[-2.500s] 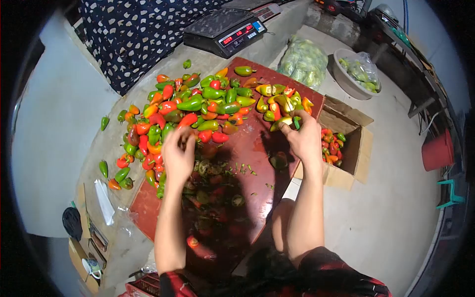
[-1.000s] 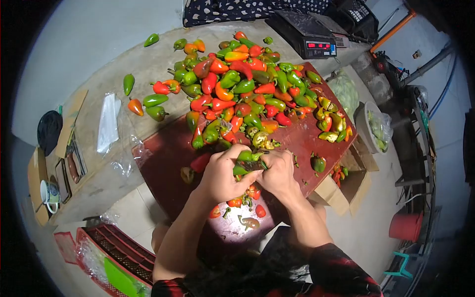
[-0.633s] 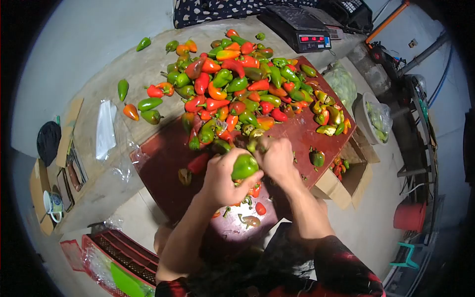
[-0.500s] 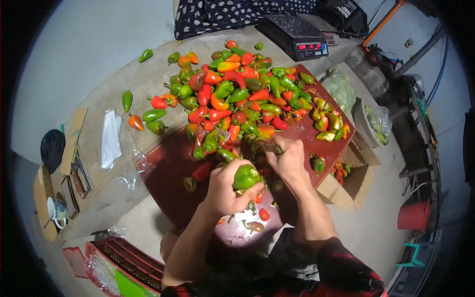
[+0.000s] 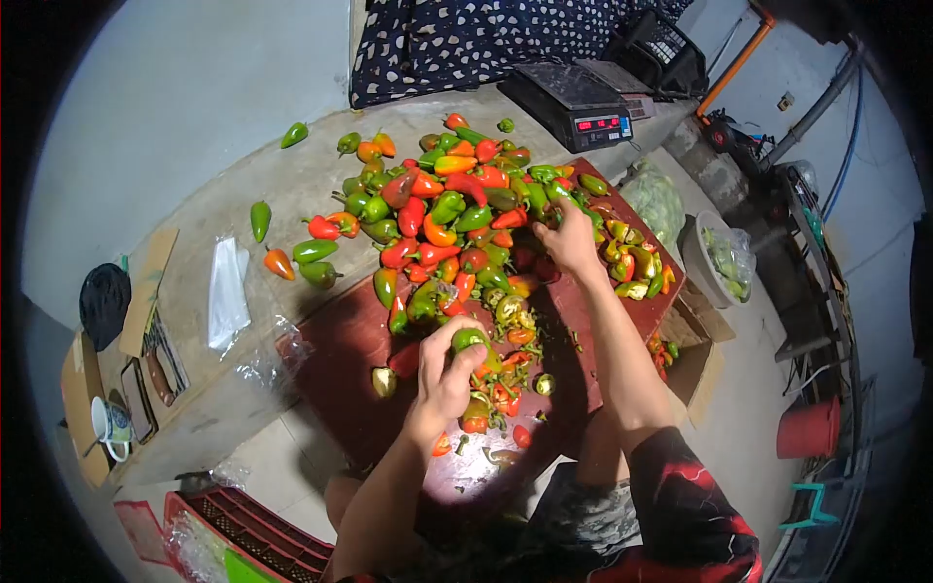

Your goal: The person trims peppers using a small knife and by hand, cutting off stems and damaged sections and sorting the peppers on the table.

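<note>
My left hand is wrapped round a green pepper above the near part of the dark red board. My right hand reaches to the right side of the large pile of red, green and orange peppers. Its fingers are curled and partly hidden, and whatever they hold cannot be made out. Below and right of my left hand lie cut pepper pieces and seedy cores. A group of cut peppers sits on the board, right of my right hand.
The red board rests against a concrete ledge. On the ledge are a digital scale, plastic bags and loose peppers. A cardboard box and a tub stand to the right. A red crate is at lower left.
My right hand has moved up and away from my left hand to the pile's right side. Cut pieces between the hands are now uncovered. My left hand still holds a green pepper.
</note>
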### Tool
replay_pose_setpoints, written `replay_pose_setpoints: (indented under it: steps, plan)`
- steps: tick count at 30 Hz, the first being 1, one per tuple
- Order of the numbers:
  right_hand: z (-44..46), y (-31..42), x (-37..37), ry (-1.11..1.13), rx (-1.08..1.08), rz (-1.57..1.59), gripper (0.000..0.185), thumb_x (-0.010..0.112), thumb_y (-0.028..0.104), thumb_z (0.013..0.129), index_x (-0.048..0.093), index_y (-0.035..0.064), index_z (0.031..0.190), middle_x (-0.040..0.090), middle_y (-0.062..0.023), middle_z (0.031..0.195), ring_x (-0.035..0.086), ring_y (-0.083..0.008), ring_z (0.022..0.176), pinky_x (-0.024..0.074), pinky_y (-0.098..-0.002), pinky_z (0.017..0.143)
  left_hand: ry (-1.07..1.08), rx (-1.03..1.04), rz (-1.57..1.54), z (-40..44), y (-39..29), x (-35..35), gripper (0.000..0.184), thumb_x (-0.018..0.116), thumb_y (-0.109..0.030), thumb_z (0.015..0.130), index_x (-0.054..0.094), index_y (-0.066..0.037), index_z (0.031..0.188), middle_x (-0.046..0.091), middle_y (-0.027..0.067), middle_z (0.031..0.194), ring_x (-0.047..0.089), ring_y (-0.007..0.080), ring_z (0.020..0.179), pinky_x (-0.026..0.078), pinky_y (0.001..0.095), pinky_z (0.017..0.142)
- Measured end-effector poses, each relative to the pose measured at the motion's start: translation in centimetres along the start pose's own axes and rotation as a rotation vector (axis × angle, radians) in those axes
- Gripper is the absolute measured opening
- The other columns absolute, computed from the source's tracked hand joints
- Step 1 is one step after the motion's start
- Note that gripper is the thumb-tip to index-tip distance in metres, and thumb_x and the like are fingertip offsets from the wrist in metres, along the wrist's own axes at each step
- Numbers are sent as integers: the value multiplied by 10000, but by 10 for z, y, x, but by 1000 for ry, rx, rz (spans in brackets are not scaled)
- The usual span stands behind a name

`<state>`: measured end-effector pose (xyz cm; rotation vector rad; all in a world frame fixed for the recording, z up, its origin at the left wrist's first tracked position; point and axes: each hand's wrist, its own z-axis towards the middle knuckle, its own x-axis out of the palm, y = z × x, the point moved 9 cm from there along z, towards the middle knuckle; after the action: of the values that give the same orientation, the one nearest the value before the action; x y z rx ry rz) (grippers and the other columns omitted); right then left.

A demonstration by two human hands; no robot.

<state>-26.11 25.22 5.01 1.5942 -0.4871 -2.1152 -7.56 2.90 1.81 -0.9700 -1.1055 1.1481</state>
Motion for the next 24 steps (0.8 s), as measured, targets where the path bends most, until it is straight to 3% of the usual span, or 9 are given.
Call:
replay_pose_setpoints:
  steps: [2,5,7,10,16,18,22,24]
  plan:
    - [12,1,19,38,-8,-23,471,774,201,749,623,25,1158,691,-288,968,666,-450,961,524,-483,864,-39,-71,-148,2,16,-2,263,557,-232,805,585,19,876,556,89,712,529,149,685,413,317,636]
    - [17,16,46,119,-99,14,803,822,263,693,482,14,1376,647,-299,1168,627,-438,1096,494,-464,982,-62,0,-136,6,10,-3,254,518,-207,792,579,30,861,562,98,737,526,152,704,411,308,655]
    - [18,24,46,73,-121,42,768,813,251,698,503,4,1357,643,-289,1192,622,-414,1129,487,-448,990,-52,60,-90,7,3,-5,257,496,-206,801,581,32,846,567,93,740,527,151,702,412,291,665]
    - [27,29,49,59,-128,78,758,805,265,715,513,-2,1362,634,-266,1242,609,-386,1178,475,-433,1010,-21,-20,-166,3,12,-5,288,466,-230,821,591,29,838,577,87,736,538,149,709,413,292,667]
    - [27,45,39,70,-176,14,538,806,234,753,580,64,1210,656,-252,1113,621,-408,1084,488,-474,923,-40,-7,-302,4,12,-3,437,409,-345,941,611,18,806,592,65,727,542,140,684,404,296,644]
    - [15,47,22,-44,-226,49,452,803,178,753,595,75,1141,671,-227,1019,645,-393,996,498,-476,867,-34,0,-327,4,14,-3,480,403,-379,969,615,18,803,592,66,724,543,142,678,404,296,645]
    - [-27,33,-21,-156,-104,238,404,802,165,760,607,19,1082,682,-185,989,662,-289,938,512,-382,849,-42,-55,-269,3,21,-9,491,444,-399,1001,638,22,838,627,85,757,580,165,726,432,310,671]
    - [-57,34,-28,-113,-161,339,404,800,159,764,606,4,1083,677,-136,981,636,-211,929,500,-339,857,-42,-81,-205,5,20,-7,460,481,-383,1002,644,24,865,643,94,782,598,170,755,449,317,687]
